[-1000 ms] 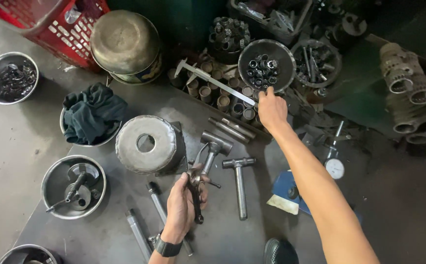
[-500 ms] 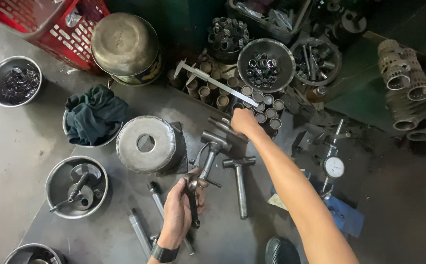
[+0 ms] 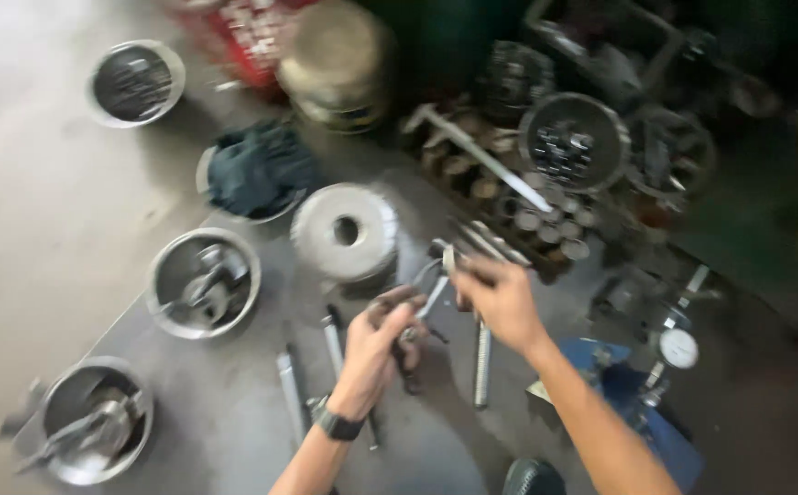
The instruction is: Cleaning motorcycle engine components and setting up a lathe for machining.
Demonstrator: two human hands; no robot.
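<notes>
R hand [image 3: 500, 298] has come back from the far parts tray to meet L hand [image 3: 382, 341], now fingers on a small metal piece [image 3: 447, 259]. L hand grips a dark tool [image 3: 408, 357], blurred. Just beyond: ribbed drum [image 3: 346, 231]. Hammer [image 3: 481, 362] lies below R hand. Dial gauge [image 3: 677, 348] off to R.

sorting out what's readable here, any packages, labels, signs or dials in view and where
Dial gauge: lower right on the floor, round white face in a dark rim, on a thin metal stand.
Red crate: top centre behind the brass pot, slatted plastic with small white contents, too blurred to tell.
No signs or screens.
</notes>
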